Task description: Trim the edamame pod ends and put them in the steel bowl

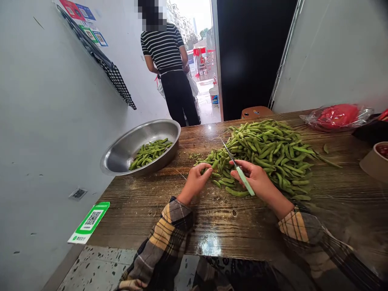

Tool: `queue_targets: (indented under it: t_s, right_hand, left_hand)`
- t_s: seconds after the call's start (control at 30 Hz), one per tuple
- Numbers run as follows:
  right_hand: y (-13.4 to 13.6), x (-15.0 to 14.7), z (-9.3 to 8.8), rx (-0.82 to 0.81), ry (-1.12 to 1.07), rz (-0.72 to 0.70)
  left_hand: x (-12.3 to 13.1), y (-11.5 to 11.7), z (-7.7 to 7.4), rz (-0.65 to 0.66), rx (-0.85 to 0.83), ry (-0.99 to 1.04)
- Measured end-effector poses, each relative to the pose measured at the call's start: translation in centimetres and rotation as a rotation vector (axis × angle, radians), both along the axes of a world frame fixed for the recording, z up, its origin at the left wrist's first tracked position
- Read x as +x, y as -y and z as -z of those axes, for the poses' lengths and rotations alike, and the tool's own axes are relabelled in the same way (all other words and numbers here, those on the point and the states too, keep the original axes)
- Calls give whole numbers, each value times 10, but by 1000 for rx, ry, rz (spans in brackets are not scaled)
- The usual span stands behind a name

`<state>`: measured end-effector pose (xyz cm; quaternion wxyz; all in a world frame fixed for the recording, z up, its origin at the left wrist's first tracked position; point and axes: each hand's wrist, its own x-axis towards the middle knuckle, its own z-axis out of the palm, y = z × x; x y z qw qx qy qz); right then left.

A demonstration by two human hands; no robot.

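My left hand (197, 180) is closed in a pinch on a green soybean pod (215, 165) at the left edge of the pile. Just to the right, my right hand (254, 178) grips scissors (245, 180) with a pale green handle. Their narrow metal blades point up and left, over the pods. A large heap of soybean pods (269, 149) lies on the wooden table (212, 218), beyond and right of both hands. On the left, a wide steel basin (121, 155) holds a smaller amount of pods.
A green QR code card (91, 220) lies at the table's left edge. Red items in clear plastic (339, 116) and a bowl (374, 163) are at the right. Behind the table are a stool (256, 112) and a person in a striped shirt (165, 50) near the doorway.
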<state>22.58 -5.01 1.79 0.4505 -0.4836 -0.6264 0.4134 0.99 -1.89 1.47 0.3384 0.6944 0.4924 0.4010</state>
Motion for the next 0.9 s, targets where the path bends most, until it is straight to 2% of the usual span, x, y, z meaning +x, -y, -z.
queue_targets:
  t_s: [0.13,0.27,0.37,0.57,0.9]
  right_hand:
    - [3,-2,1,-14,69,-91]
    - [5,-3,0,-55,121,-190]
    - [7,-4,-2,-77,155,-223]
    - [7,-4,0,-67,182,-185]
    - [6,-5,1,-39,205,-168]
  left_hand:
    - [-4,8,-10,61,-284,363]
    - [1,14,-14,75,-341,536]
    - [2,16,-15,68,-313,507]
    - [3,18,-17,81,-277,359]
    - [5,19,-17,34,-247,321]
